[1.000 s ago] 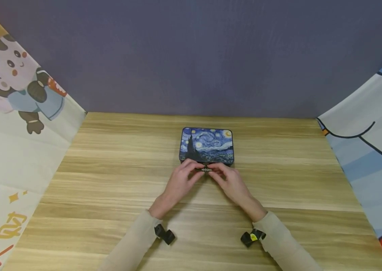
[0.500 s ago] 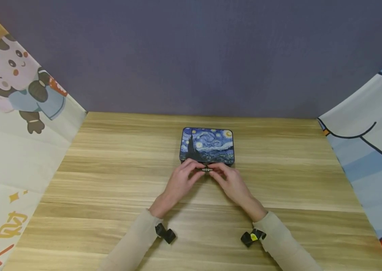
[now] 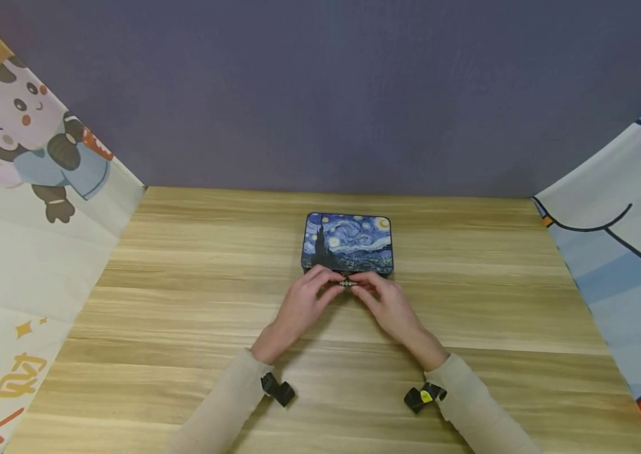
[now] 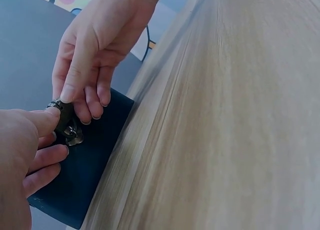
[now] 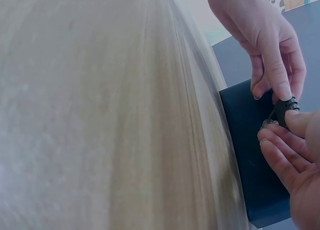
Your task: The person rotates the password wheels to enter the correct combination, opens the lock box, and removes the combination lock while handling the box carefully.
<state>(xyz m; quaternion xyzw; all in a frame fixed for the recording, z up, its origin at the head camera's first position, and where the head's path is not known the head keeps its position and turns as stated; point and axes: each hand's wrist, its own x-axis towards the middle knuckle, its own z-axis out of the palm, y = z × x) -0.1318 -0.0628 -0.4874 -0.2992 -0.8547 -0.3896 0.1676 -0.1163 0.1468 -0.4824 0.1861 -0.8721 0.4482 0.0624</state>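
A tin box point(image 3: 349, 243) printed with a swirling starry night sky lies lid up on the table. At its front side, a small dark combination padlock point(image 4: 64, 117) with ridged number dials hangs from a metal clasp point(image 4: 75, 136). My left hand point(image 3: 302, 301) pinches one end of the padlock between thumb and fingers. From the other side, my right hand point(image 3: 390, 306) pinches the opposite end, its thumb close by the dials. The two hands meet in front of the box, and their fingertips hide much of the padlock point(image 5: 282, 111). Both wrists wear black camera straps.
The wood-grain table point(image 3: 184, 302) spreads out around the box. Behind it rises a dark blue-grey wall point(image 3: 320, 94). Cartoon-printed panels stand along the left point(image 3: 14, 189) and right point(image 3: 627, 265) sides.
Both hands stay in place on the padlock, with barely any finger movement showing. The box has not moved.
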